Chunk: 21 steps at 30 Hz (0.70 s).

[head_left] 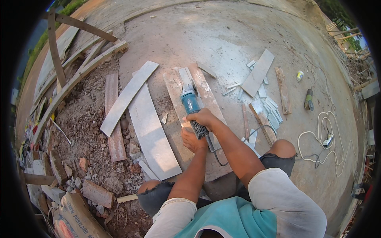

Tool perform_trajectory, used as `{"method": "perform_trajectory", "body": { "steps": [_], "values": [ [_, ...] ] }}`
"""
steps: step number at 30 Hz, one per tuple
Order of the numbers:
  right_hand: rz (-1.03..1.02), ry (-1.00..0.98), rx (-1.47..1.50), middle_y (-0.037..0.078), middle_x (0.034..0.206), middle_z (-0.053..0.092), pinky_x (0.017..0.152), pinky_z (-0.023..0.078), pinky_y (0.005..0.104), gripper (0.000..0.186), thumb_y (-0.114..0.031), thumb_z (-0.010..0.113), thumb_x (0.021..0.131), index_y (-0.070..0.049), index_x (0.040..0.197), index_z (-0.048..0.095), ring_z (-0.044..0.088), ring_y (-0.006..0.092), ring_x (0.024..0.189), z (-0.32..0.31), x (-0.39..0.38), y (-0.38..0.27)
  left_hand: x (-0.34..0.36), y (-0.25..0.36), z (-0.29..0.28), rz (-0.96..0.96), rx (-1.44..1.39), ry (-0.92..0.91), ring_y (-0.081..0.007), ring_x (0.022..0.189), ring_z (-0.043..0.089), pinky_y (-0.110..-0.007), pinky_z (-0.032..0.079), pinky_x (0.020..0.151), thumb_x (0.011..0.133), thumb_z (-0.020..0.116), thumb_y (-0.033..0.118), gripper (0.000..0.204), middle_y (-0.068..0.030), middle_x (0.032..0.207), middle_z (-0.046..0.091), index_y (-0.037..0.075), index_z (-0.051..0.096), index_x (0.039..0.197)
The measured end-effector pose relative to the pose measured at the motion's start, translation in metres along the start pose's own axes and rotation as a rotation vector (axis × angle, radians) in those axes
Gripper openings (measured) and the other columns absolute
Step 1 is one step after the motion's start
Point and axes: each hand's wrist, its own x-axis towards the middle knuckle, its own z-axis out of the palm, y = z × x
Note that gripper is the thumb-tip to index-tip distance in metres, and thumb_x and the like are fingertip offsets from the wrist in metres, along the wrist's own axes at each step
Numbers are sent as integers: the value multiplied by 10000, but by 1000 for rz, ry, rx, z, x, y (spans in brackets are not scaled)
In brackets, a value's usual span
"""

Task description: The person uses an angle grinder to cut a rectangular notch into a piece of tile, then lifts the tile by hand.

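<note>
My right hand (202, 118) grips a teal and black angle grinder (190, 102) by its body. Its disc (194, 85) meets a pale tile strip (185, 74) that lies lengthwise on wooden boards (206, 89). Just below the grinder's rear end, my left hand (193, 140) grips the tile, with fingers bent at its left side; the grinder partly hides the thumb side. From the grinder's back a dark cord (217, 156) curves toward my right knee. Left of the boards, one long grey tile (149, 123) lies under another tile (129, 98).
Cut tile pieces (272, 111) and a larger tile (258, 73) lie in white dust at right. Beyond are a second grinder (308, 99), a small tub (300, 75) and a coiled cable (301, 139). Rubble (93, 139), a wooden frame (81, 73) and a paper sack (77, 216) occupy the left.
</note>
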Motion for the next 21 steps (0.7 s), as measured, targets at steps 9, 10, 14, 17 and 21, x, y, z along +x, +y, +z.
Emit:
{"method": "perform_trajectory", "body": {
  "steps": [9,10,14,17,21],
  "values": [
    [-6,10,-38,119,827,644,585,481,319,478,-280,873,644,53,892,635,605,176,635,-2,-6,2,-1,3,-3,1,22,-4,-307,1335,385,-460,282,1084,866,641,392,691,-128,1364,444,85,337,1406],
    [-7,11,-42,118,824,644,587,481,319,477,-282,872,644,53,891,637,603,175,634,-1,-8,1,-1,3,-3,7,25,5,-306,1336,385,-459,282,1085,867,641,392,690,-126,1363,445,86,337,1406],
    [-10,17,-39,111,805,639,577,471,314,457,-283,867,649,44,873,640,592,168,621,0,-11,2,-2,4,-2,5,15,32,-308,1334,390,-452,288,1082,868,641,385,675,-127,1354,450,86,343,1394],
    [-18,16,-38,104,792,634,568,461,310,437,-287,863,652,33,852,641,583,163,612,-1,-11,6,0,5,-4,-9,-10,8,-307,1323,402,-451,295,1076,865,645,385,668,-128,1342,456,85,346,1383],
    [-29,19,-40,96,770,630,560,450,306,395,-286,856,657,11,808,644,572,156,603,0,-13,8,1,6,-5,-33,-11,-14,-302,1331,389,-450,285,1086,852,662,405,708,-133,1366,434,75,338,1388]
  ]
}}
